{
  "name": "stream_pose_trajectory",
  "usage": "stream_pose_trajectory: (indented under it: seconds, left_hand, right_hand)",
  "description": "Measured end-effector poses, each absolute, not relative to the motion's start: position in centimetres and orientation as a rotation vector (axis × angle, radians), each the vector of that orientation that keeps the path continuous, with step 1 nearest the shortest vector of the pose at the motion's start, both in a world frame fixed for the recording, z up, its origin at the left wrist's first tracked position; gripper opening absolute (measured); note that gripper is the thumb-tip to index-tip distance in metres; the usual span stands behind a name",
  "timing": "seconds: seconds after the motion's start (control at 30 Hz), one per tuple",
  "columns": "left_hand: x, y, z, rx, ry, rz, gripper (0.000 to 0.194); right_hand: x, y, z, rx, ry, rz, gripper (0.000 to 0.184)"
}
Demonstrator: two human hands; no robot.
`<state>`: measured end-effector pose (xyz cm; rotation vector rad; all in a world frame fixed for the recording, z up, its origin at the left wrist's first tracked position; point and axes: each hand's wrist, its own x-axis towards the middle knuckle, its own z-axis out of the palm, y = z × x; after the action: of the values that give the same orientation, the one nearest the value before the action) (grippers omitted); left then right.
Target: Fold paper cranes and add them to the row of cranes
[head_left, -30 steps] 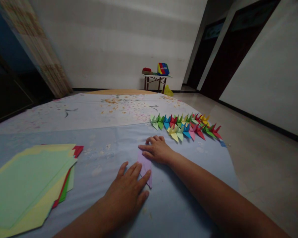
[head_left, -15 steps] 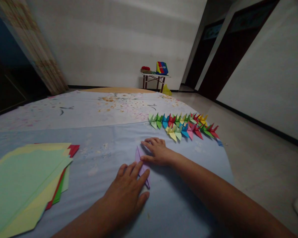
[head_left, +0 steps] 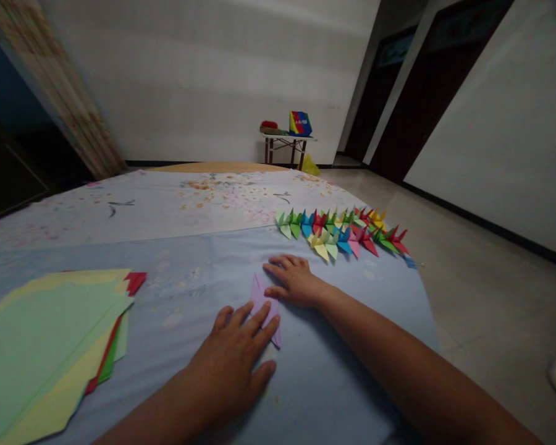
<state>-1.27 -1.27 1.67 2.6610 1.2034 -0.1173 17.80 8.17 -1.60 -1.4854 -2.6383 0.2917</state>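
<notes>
A folded piece of purple origami paper (head_left: 260, 294), long and pointed at both ends, lies flat on the blue cloth. My left hand (head_left: 234, 349) presses on its lower half with spread fingertips, the thumb apart on the cloth. My right hand (head_left: 294, 281) rests at its upper right, fingers stretched over the cloth and the thumb touching the paper's right edge. Part of the paper is hidden beneath the left fingers. Neither hand grips anything.
On the left lies a stack of coloured paper sheets (head_left: 50, 346), pale green on top. Rows of folded paper cranes (head_left: 343, 238) stand at the right, near the table's edge. Against the far wall is a small table (head_left: 287, 137) with a colourful box (head_left: 300, 123) on it.
The purple paper now shows a wider flat face, where a narrow raised fold stood before. My left fingers have spread over it, and my right thumb has shifted slightly to the right.
</notes>
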Motion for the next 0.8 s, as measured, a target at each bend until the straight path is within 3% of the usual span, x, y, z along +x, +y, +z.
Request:
stream_pose_trajectory:
  seconds: [0.33,0.8]
  left_hand:
    - [-1.11,-1.55,1.91,2.649,1.208,-0.11,0.054]
    - [-1.01,-1.54,2.1,2.614,1.196,-0.125,0.058]
  right_hand:
    - [17.15,7.95,-1.16,-1.561,-2.624,0.336,0.073]
    - [16.95,7.95,-1.18,-1.6,-2.646,0.425,0.07]
